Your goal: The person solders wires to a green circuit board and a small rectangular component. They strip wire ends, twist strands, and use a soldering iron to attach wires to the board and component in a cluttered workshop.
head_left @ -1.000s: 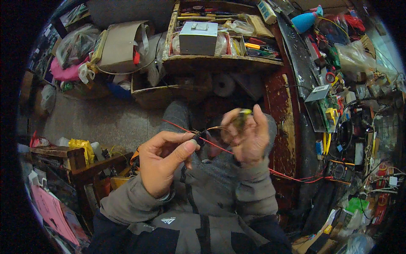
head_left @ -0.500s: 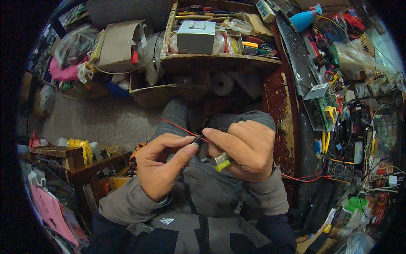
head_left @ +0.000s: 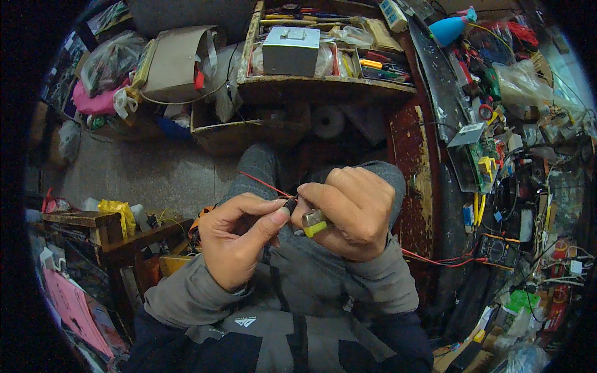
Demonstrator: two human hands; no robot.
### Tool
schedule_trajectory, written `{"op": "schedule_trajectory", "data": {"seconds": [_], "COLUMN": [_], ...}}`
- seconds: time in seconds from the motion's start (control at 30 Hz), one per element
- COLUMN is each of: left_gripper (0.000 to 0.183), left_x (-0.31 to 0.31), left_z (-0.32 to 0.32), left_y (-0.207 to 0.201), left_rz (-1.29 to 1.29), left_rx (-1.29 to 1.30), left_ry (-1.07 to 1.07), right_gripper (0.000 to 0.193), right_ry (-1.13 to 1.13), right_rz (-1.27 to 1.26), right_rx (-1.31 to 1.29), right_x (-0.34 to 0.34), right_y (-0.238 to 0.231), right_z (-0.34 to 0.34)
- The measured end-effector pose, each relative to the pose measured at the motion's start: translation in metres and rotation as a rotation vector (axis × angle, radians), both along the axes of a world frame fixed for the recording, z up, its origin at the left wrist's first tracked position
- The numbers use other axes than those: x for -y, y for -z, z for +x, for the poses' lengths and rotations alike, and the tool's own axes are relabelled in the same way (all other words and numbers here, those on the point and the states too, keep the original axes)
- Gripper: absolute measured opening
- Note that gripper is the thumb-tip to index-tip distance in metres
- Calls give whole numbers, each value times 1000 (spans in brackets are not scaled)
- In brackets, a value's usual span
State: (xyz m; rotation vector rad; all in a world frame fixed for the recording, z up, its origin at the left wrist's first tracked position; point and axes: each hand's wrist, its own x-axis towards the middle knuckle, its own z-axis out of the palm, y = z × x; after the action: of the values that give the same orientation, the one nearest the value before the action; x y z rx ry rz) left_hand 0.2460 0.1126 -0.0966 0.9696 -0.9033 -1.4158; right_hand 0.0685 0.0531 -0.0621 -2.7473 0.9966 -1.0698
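Over my lap, my left hand (head_left: pixel 235 236) pinches a small black piece (head_left: pixel 290 204) between thumb and forefinger. It looks like a short connector or sleeve, too small to name surely. Right beside it, my right hand (head_left: pixel 356 211) has its thumb and forefinger pressed together at the black piece. A thin red wire (head_left: pixel 266 183) runs from between the fingertips toward the upper left, its far end free. In the curled lower fingers of my right hand is a lighter (head_left: pixel 314 224) with a metal hood and yellow-green part; the rest is hidden by the palm.
An open drawer (head_left: pixel 329 89) ahead holds tools and a grey metal box (head_left: pixel 291 53). On the right, a crowded bench carries a multimeter (head_left: pixel 496 250) with red leads (head_left: pixel 444 263) and a blue bottle (head_left: pixel 449 30). A wooden stand (head_left: pixel 93 227) is at left.
My right hand has shifted slightly left and turned, so the lighter's metal hood shows more. The black piece is more visible between my fingertips. My left hand has barely moved.
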Motion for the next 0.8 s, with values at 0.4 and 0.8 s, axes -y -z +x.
{"op": "schedule_trajectory", "data": {"seconds": [0.4,0.8], "left_gripper": [12,17], "left_x": [-4,4], "left_z": [3,12], "left_y": [0,8], "left_rz": [8,52], "left_rx": [-103,-94], "left_ry": [8,-126], "right_gripper": [32,52], "right_ry": [27,315], "right_rz": [-9,533], "right_rx": [0,415], "right_x": [2,-18], "right_y": [-2,-21], "right_z": [-3,-17]}}
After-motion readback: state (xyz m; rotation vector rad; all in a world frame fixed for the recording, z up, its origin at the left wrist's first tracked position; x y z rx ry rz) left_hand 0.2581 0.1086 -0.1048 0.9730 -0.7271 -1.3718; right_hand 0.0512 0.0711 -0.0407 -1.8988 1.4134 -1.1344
